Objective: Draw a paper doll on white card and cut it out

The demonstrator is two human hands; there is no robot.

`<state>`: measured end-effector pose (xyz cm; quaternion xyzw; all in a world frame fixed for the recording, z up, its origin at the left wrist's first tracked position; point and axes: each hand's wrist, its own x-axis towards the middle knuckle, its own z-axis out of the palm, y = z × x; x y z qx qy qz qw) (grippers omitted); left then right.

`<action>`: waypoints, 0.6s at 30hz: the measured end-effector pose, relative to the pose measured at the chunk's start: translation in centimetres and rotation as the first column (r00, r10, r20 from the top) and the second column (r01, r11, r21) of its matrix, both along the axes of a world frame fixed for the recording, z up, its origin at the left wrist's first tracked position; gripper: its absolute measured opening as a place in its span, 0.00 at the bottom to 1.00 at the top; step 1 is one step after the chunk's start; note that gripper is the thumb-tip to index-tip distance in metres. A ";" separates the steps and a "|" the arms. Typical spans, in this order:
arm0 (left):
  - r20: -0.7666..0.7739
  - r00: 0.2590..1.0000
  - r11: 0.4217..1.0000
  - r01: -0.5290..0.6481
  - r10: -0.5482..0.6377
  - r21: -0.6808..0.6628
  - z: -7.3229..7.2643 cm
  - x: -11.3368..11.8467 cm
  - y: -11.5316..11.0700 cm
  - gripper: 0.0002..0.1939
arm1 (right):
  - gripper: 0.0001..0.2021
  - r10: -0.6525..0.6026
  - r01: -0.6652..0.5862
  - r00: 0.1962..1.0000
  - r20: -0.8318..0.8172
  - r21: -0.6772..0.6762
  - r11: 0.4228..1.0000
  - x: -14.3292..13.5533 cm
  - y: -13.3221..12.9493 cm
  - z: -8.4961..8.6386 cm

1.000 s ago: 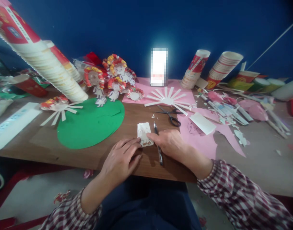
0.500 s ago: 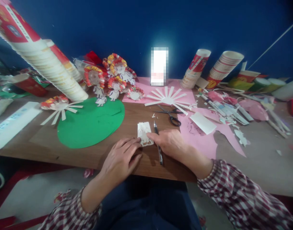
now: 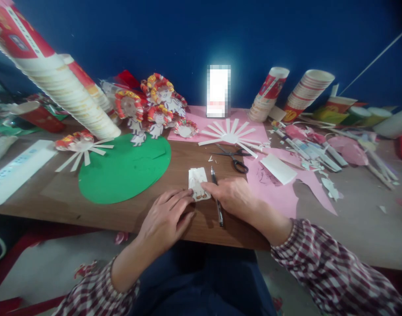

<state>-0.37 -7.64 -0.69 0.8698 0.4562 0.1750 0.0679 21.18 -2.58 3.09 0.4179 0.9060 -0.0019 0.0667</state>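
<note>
A small white paper piece (image 3: 197, 177) with a drawn figure lies flat near the table's front edge. My left hand (image 3: 169, 215) rests on the table, its fingertips touching the paper's left edge and its thumb apart. From the right, my right hand (image 3: 235, 195) reaches over a black pen (image 3: 219, 210) and sets its index fingertip on the paper; its other fingers are curled out of sight. The pen lies on the table with its tip away from me. Black scissors (image 3: 235, 159) lie open behind it.
A green paper oval (image 3: 122, 171) lies left, pink paper (image 3: 276, 193) right. Leaning cup stacks (image 3: 69, 94) stand back left, more cups (image 3: 266, 94) back right. Paper figures (image 3: 163, 94), a cut white fan shape (image 3: 232, 137) and a bright blurred screen (image 3: 218, 90) are behind.
</note>
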 end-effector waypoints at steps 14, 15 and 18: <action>0.008 1.000 1.000 0.007 -0.007 0.006 -0.1 0.0 0.0 0.12 | 0.14 0.015 -0.015 1.000 -0.004 0.030 0.999 0.1 0.0 -0.1; 0.008 1.000 1.000 0.007 -0.007 0.008 -0.1 0.0 0.0 0.13 | 0.14 0.014 -0.014 1.000 -0.004 0.029 0.999 0.1 0.0 -0.1; 0.006 1.000 1.000 0.007 -0.007 0.012 -0.2 0.0 0.0 0.13 | 0.14 0.013 -0.013 1.000 0.000 0.033 0.999 0.0 0.0 -0.1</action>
